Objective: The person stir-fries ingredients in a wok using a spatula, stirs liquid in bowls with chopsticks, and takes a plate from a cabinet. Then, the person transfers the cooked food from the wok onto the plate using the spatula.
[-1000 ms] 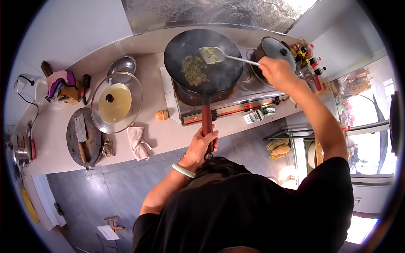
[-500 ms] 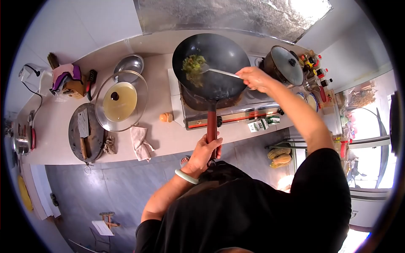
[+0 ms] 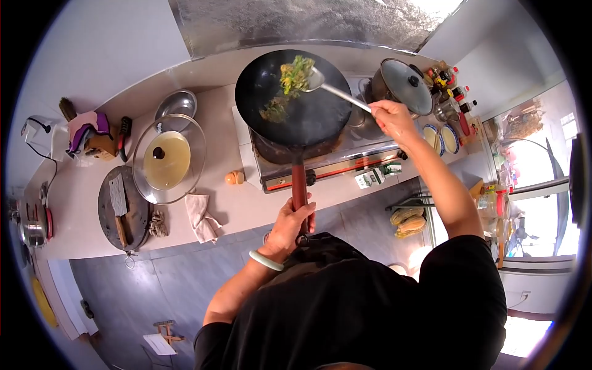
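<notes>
My left hand [image 3: 290, 227] is closed round the brown handle [image 3: 298, 188] of a dark wok [image 3: 320, 123] on the gas stove [image 3: 336, 172]. The long metal handle of a spatula [image 3: 345, 95] is gripped in my right hand [image 3: 393, 122], to the right of the wok. At the spatula's head, over the wok's upper part, is a clump of green and yellow food [image 3: 296, 75]. Darker green food [image 3: 274, 110] lies lower in the wok, on its left side.
A lidded pot [image 3: 404, 86] stands right of the wok, with bottles [image 3: 459, 92] beyond. To the left are a glass lid [image 3: 140, 179] over a pale yellow dish, a cleaver [image 3: 118, 197] on a round board [image 3: 139, 213], a cloth [image 3: 200, 216] and eggshells [image 3: 234, 177].
The spatula's head has moved up and to the right in the wok, and the green clump is higher. My left hand keeps its hold on the handle. The whole view has shifted slightly.
</notes>
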Available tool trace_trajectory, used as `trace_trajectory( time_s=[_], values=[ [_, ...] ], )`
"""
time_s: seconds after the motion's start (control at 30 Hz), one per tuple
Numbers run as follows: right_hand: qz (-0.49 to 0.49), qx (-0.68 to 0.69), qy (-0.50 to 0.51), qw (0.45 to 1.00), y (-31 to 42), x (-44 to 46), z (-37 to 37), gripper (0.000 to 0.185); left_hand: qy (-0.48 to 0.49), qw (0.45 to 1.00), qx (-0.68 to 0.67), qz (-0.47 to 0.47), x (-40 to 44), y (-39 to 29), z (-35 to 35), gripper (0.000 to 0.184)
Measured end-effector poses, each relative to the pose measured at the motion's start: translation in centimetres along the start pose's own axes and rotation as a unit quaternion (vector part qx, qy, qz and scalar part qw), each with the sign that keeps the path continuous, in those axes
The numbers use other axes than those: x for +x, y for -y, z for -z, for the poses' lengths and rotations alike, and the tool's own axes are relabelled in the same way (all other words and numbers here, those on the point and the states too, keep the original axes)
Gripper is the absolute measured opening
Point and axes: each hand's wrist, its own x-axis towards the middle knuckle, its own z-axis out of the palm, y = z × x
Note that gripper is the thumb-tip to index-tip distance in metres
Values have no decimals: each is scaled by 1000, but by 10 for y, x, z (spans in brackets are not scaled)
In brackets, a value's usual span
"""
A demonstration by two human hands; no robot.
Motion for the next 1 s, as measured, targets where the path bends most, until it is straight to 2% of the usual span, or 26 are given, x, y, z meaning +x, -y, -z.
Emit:
trace_trajectory(
  time_s=[0.07,0.13,0.17,0.2,0.27,0.37,0.4,0.47,0.53,0.6,0.67,0.77,0.87,0.97,1.0],
  values=[
    [115,-182,-24,976,9,-8,2,18,1,1000,9,1,0,-1,0,46],
    [232,-365,-47,901,18,-20,-4,16,8,1000,9,6,0,-1,2,46],
    [437,-456,-51,774,5,-14,-5,17,11,1000,8,8,1,-1,2,46],
    [415,-527,-13,742,4,-21,-13,21,0,1000,-4,8,0,0,1,45],
    [460,-531,18,712,-4,-21,-20,21,-21,999,-27,6,-2,0,-3,45],
    [416,-517,-16,748,1,-31,-15,21,-32,998,-51,26,-16,-12,-10,44],
    [421,-468,-40,776,10,-31,-11,19,-31,998,-42,32,-17,-11,-9,44],
    [344,-437,-48,830,27,-23,2,15,-28,998,-24,42,-18,-6,-7,44],
    [208,-451,-33,867,44,-10,15,14,-21,999,-1,43,-17,-1,-4,44],
    [166,-438,-15,884,39,25,36,17,-14,999,6,43,-18,0,-3,42],
    [132,-468,11,874,45,53,45,18,-8,999,-1,44,-21,-6,-4,37],
    [39,-427,96,898,41,95,30,20,-4,998,-39,50,-22,-5,-2,39],
    [24,-326,147,933,25,122,-9,20,18,995,-86,44,-20,5,8,43],
    [76,-301,131,941,51,108,-37,19,85,984,-155,29,-20,11,29,49],
    [129,-339,146,921,62,96,-37,18,73,986,-144,32,-18,16,38,50]
  ],
)
